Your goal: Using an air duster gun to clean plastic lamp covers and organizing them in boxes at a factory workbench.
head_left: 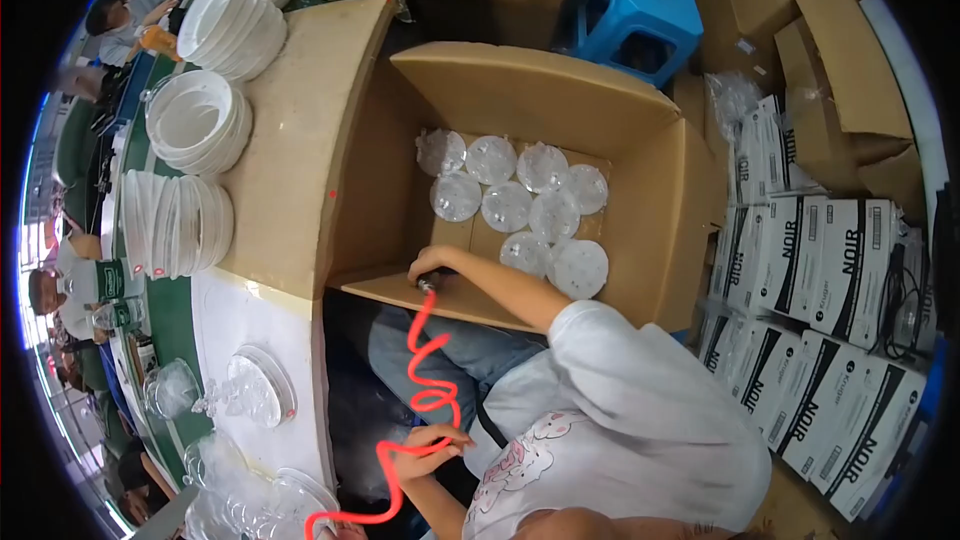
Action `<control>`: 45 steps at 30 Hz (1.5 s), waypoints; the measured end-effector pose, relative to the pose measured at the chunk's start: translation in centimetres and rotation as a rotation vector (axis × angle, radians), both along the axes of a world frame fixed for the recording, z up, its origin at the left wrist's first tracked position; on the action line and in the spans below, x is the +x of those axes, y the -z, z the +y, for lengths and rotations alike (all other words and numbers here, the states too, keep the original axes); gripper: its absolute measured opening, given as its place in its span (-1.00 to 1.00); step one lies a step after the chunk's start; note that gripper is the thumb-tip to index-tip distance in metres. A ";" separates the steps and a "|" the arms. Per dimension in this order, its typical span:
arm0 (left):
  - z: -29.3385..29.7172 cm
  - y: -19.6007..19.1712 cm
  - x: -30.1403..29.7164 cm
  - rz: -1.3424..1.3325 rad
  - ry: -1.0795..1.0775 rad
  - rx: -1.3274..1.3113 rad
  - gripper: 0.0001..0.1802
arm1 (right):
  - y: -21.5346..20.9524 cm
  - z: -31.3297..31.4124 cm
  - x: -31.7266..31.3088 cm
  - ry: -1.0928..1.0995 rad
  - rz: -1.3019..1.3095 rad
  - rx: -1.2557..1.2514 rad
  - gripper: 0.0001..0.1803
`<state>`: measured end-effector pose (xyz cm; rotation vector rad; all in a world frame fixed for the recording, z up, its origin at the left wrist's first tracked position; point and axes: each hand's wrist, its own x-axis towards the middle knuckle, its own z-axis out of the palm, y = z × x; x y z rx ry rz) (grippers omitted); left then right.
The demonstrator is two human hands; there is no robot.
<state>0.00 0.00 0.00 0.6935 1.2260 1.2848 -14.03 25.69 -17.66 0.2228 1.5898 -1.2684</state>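
Since the red, coiled, springy-looking hose (388,470) will probably tug and twist, grip the dark, metal-ended fitting (428,282) by its rigid body, which looks small, hard and fairly light. Your right hand (436,262) has its fingers curled round that fitting, at the near wall of the open brown cardboard box (540,90); your left hand (430,443) is at the hose, though whether it grips cannot be told. Mind the box's rim and the tan-topped table's (300,100) edge; open room lies above the clear, round plastic pieces (507,206)
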 end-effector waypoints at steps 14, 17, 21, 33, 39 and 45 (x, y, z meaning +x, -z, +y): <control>25.8 -2.0 -14.5 0.366 -0.359 -0.281 -0.74 | -14.9 6.9 22.5 1.342 0.371 -0.344 -0.25; 33.0 6.0 -11.5 1.163 -0.248 -0.155 -0.73 | -16.0 10.5 25.0 1.635 0.575 -0.161 -0.28; 37.2 17.6 -3.7 1.515 0.326 -0.231 -0.75 | -18.3 12.6 27.4 1.910 0.748 -0.140 -0.27; 38.5 20.3 -0.6 0.981 0.297 -0.461 -0.66 | -18.0 13.6 27.6 1.933 0.723 -0.521 -0.06; 36.9 8.8 -2.8 0.998 0.029 -0.275 -0.71 | -18.8 14.9 28.2 2.005 0.607 -0.622 -0.16; 29.9 -1.1 -6.2 1.824 -0.219 0.167 -0.62 | -16.7 13.9 27.5 1.965 0.479 -0.657 -0.23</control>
